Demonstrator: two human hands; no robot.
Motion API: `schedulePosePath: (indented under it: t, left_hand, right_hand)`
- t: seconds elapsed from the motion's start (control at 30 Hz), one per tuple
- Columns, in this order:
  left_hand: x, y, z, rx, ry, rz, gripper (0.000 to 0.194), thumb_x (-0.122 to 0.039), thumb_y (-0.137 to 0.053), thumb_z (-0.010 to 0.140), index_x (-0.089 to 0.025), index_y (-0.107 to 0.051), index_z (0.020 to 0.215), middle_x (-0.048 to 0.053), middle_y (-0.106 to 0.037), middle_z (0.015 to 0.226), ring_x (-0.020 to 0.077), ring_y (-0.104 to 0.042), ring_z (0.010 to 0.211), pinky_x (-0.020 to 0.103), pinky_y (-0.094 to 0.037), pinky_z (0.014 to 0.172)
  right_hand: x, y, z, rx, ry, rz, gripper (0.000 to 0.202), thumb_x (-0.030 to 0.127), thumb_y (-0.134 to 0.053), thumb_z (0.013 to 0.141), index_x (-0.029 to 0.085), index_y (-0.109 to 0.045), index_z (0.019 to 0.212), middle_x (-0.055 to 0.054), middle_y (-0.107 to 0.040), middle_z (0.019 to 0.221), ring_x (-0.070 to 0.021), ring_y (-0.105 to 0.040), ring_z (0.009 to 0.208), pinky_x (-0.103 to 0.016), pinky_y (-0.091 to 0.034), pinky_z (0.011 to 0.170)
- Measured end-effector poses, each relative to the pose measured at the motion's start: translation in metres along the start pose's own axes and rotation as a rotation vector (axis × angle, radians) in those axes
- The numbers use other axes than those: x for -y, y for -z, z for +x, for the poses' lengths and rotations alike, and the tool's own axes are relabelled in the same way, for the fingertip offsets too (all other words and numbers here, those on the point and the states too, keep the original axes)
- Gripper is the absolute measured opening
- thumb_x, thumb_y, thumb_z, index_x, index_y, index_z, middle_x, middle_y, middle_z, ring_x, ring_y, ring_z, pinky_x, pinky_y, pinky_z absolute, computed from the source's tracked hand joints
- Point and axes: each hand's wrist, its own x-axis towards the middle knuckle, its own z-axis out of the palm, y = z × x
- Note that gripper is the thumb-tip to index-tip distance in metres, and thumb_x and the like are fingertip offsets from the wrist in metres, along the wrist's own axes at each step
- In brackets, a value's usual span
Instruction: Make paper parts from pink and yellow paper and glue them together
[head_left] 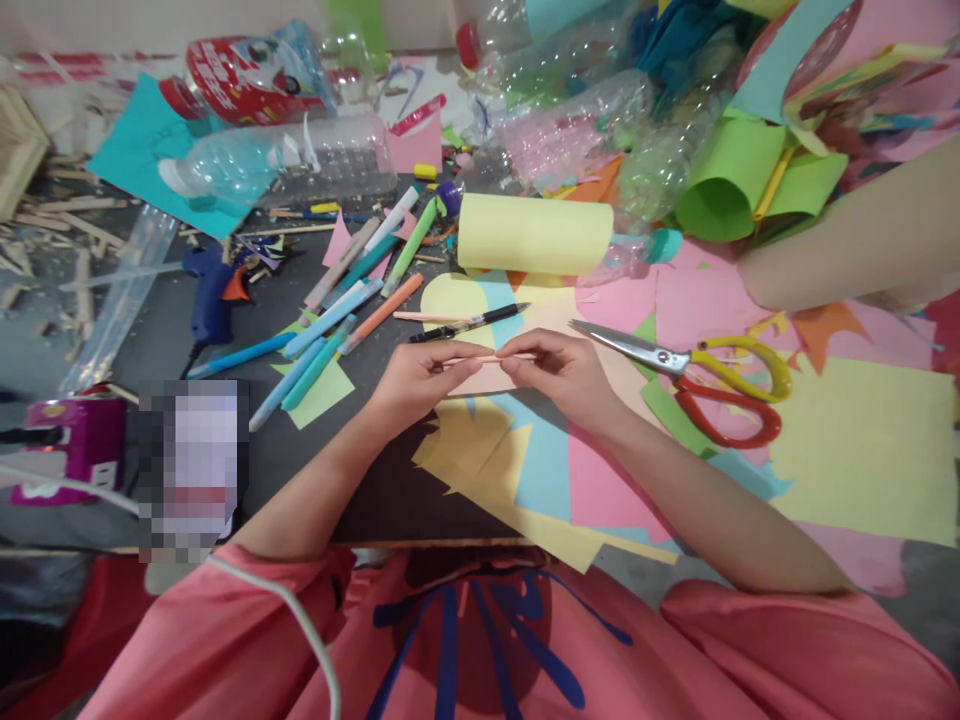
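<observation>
My left hand (420, 382) and my right hand (559, 372) meet over the paper at the middle of the table. Fingers and thumbs of both are pinched on a thin, pale pink strip (491, 359), rolled or folded narrow. Just beyond them lies a black pen (480, 320), with another thin pink roll (427, 317) beside it. Scissors (675, 362) with one yellow and one red handle rest to the right of my right hand, blades pointing left. Under my hands are pale pink, blue and yellow paper sheets (544, 450).
Several markers (382, 312) lie left of my hands. Beyond are a yellow paper tube (535, 235) and plastic bottles (300, 155). A blue glue gun (212, 295), a phone (206, 450) and a purple box (75, 450) are at left. Another person's arm (855, 240) reaches in at right.
</observation>
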Motion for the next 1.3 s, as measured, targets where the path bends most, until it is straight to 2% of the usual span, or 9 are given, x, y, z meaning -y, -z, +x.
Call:
schedulePosePath:
  t: [0.1,0.27,0.33,0.47,0.57,0.77,1.03,1.3]
  left_hand:
    - [0.0008,-0.0004,-0.0004,0.003,-0.004,-0.007,0.028,-0.041,-0.071,0.081,-0.018,-0.081,0.093,0.008,-0.080,0.097,0.0223,-0.073,0.088,0.026,-0.056,0.076]
    - [0.0022,-0.0008,0.0004,-0.008,0.006,0.038,0.036,-0.047,-0.068,0.082,-0.016,-0.078,0.098,0.008,-0.078,0.096,0.0177,-0.069,0.077,0.023,-0.051,0.062]
    - [0.0024,-0.0005,0.0006,0.003,-0.011,0.065,0.040,-0.051,-0.064,0.084,-0.016,-0.075,0.102,0.008,-0.077,0.099,0.0167,-0.068,0.078,0.022,-0.050,0.064]
    - [0.0031,0.0001,-0.0002,0.104,-0.054,0.091,0.047,-0.057,-0.048,0.093,-0.019,-0.069,0.110,0.006,-0.073,0.105,0.0179,-0.069,0.085,0.024,-0.052,0.074]
    - [0.0029,0.0000,-0.0010,0.135,-0.096,0.158,0.044,-0.052,-0.042,0.096,-0.018,-0.064,0.114,0.008,-0.072,0.111,0.0203,-0.068,0.099,0.026,-0.052,0.085]
    - [0.0025,-0.0006,-0.0006,0.134,-0.121,0.173,0.033,-0.037,-0.042,0.097,-0.017,-0.062,0.113,0.008,-0.070,0.115,0.0200,-0.066,0.105,0.028,-0.051,0.092]
    - [0.0038,0.0001,0.0008,0.117,-0.107,0.139,0.026,-0.033,-0.048,0.093,-0.019,-0.061,0.110,0.007,-0.069,0.112,0.0200,-0.066,0.102,0.030,-0.052,0.091]
    - [0.0043,-0.0019,-0.0002,0.125,-0.121,0.118,0.022,-0.034,-0.050,0.091,-0.021,-0.059,0.106,0.005,-0.069,0.106,0.0180,-0.068,0.093,0.027,-0.052,0.085]
  right_hand:
    - [0.0004,-0.0003,-0.0003,-0.008,-0.016,0.005,0.021,0.041,-0.078,0.075,0.020,-0.073,0.076,0.000,-0.068,0.070,-0.0103,-0.053,0.058,-0.027,-0.046,0.056]
    - [-0.0025,0.0007,-0.0001,-0.031,-0.019,-0.030,0.022,0.041,-0.077,0.075,0.020,-0.074,0.077,0.001,-0.066,0.066,-0.0102,-0.050,0.056,-0.027,-0.042,0.054]
    - [-0.0035,0.0011,-0.0002,-0.046,-0.008,-0.040,0.020,0.040,-0.077,0.076,0.020,-0.074,0.077,0.001,-0.065,0.065,-0.0103,-0.050,0.056,-0.027,-0.041,0.053]
    - [-0.0032,0.0006,-0.0016,-0.050,0.010,-0.040,0.020,0.040,-0.077,0.077,0.020,-0.073,0.077,0.001,-0.064,0.064,-0.0097,-0.048,0.055,-0.026,-0.039,0.052]
    - [-0.0026,0.0003,-0.0033,-0.028,-0.017,-0.050,0.022,0.042,-0.076,0.078,0.020,-0.073,0.078,0.002,-0.062,0.062,-0.0096,-0.046,0.054,-0.025,-0.037,0.051]
    - [-0.0033,0.0010,-0.0035,-0.008,-0.022,-0.034,0.019,0.039,-0.075,0.079,0.020,-0.075,0.080,0.002,-0.063,0.065,-0.0090,-0.045,0.054,-0.026,-0.036,0.052]
    - [-0.0015,-0.0019,-0.0025,-0.043,0.042,-0.002,0.006,0.028,-0.077,0.074,0.022,-0.075,0.075,-0.001,-0.072,0.073,-0.0113,-0.055,0.061,-0.028,-0.045,0.060]
    - [-0.0025,-0.0005,-0.0017,0.005,-0.018,0.027,0.013,0.032,-0.078,0.075,0.021,-0.073,0.078,0.000,-0.071,0.075,-0.0110,-0.059,0.064,-0.027,-0.047,0.061]
